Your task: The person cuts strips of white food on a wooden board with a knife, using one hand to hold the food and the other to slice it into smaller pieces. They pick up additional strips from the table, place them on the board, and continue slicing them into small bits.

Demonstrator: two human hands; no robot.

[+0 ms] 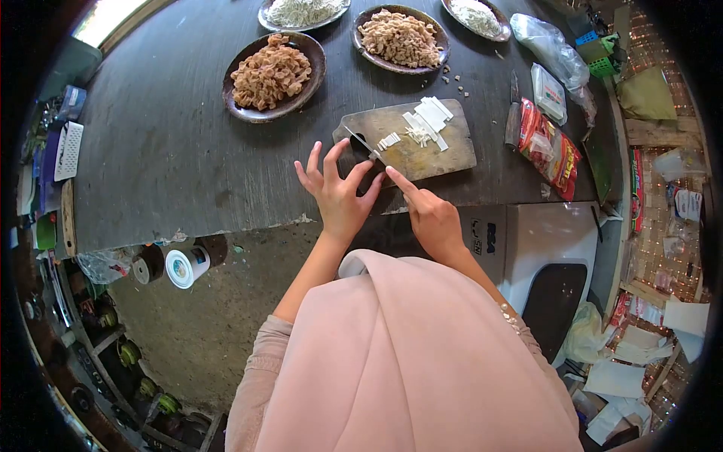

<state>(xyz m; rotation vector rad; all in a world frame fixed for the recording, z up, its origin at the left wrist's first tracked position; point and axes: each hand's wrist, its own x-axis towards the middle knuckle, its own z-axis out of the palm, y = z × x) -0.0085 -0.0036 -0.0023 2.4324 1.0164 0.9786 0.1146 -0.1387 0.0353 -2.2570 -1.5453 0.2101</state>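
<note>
My right hand (435,220) grips a knife (363,141), its index finger stretched toward the blade; the handle is hidden in the hand. The blade lies slantwise over the left part of a worn wooden cutting board (444,162). My left hand (339,197) is at the board's near left edge, with thumb and index finger at a small white piece (374,154) beside the blade. Its other fingers are spread and raised. On the board lie a row of short cut pieces (388,141), a small heap of thin bits (419,135) and several flat white strips (432,113).
Brown plates hold brown pieces (271,71), tan pieces (401,39) and whitish shreds (476,16); another plate of white shreds (303,10) stands behind. A second knife (514,124), a red packet (550,147) and plastic bags (553,49) lie right. A white tub (187,268) stands below the table.
</note>
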